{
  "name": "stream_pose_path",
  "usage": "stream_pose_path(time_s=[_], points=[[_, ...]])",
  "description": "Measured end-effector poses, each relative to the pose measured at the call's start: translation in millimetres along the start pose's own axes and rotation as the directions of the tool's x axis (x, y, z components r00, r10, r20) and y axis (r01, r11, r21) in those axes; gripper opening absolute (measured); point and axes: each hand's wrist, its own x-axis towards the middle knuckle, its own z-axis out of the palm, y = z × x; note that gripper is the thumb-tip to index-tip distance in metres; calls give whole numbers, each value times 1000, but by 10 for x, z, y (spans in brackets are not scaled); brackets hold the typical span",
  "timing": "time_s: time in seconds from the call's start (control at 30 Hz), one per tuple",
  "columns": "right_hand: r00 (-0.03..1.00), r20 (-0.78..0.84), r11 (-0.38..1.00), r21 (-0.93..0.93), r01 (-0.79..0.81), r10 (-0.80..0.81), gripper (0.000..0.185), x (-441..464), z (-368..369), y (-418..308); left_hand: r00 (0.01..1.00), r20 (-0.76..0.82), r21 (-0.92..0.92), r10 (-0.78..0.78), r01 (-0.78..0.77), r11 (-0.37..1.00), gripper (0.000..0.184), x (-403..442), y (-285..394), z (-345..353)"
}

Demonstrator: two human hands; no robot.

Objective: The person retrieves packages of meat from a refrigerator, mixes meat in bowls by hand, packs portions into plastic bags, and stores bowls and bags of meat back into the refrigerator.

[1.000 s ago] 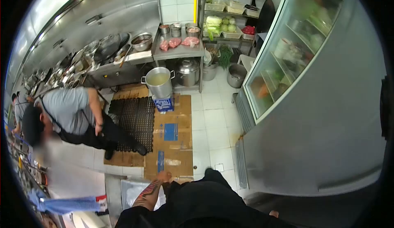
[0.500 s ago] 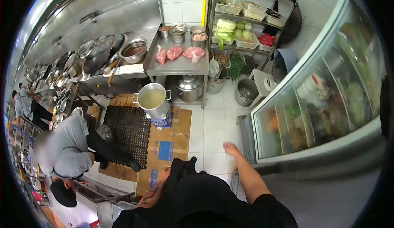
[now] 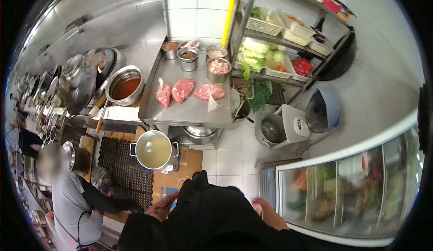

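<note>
My left hand (image 3: 164,206) hangs low beside my dark clothing, above the cardboard on the floor. Its fingers are too blurred and partly hidden to read. On the other side of my body, my right hand (image 3: 259,206) is partly covered by clothing, near the glass-door fridge (image 3: 279,183); its finger shape is unclear. In front of me stands a large two-handled pot (image 3: 154,150) of pale liquid. Beyond it, a steel table (image 3: 158,113) bears bags of pink meat (image 3: 183,90) and several metal containers, one of them a pot of cut meat (image 3: 218,69).
Another person (image 3: 79,206) in a grey shirt bends at the left. Woks and a bowl of red-brown liquid (image 3: 126,88) line the stove. A shelf rack (image 3: 288,41) holds vegetables. Near it are a white stool (image 3: 295,125) and a metal pot (image 3: 272,129).
The view has moved forward, so the table, pot and rack appear closer. My right hand came into view at mid-frame, then moved back toward my body. The other person has shifted lower at the left.
</note>
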Motion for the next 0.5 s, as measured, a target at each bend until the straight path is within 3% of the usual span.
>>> stream_pose_path(time_s=[0.07,0.13,0.17,0.2,0.23,0.27,0.3,0.33,0.37,0.4,0.43,0.47,0.5], points=[[925,202,924,145,-353,322,20,-278,-40,447,978,208,72,-3,-12,997,34,259,320,-699],[903,232,888,210,-409,361,20,-440,-385,380,908,398,54,132,-167,984,34,455,747,-1546],[905,236,887,222,-404,354,20,-393,-565,325,846,385,9,368,-403,915,38,347,1053,-2022],[915,234,896,229,-381,330,20,-303,-769,225,773,268,-683,575,-269,680,33,745,906,-2261],[926,229,911,222,-349,299,20,-149,-995,138,772,149,-600,618,-427,677,29,445,1394,-2881],[942,223,932,205,-298,252,20,54,-1227,20,734,-37,-594,678,-562,576,29,234,1680,-3313],[958,211,955,183,-233,194,21,275,-1483,-143,824,-195,-477,532,-554,682,30,115,1964,-3699],[971,202,976,145,-161,130,21,506,-1734,-276,795,-358,-555,490,-603,572,29,194,2086,-4013],[982,185,994,89,-61,44,22,813,-2037,-436,739,-614,-445,276,-613,653,27,279,2237,-4169],[982,182,999,12,52,-54,22,1047,-2333,-616,580,-802,-253,142,-545,799,29,292,2388,-4359],[964,172,965,-127,228,-205,23,1338,-2644,-774,584,-803,-262,122,-529,808,29,306,2532,-4481],[855,209,756,-400,517,-474,24,1672,-2957,-945,493,-870,-288,-3,-503,814,29,387,2684,-4555],[675,274,425,-601,677,-685,25,2019,-3218,-1101,384,-914,-318,-128,-485,815,28,496,2797,-4582]])
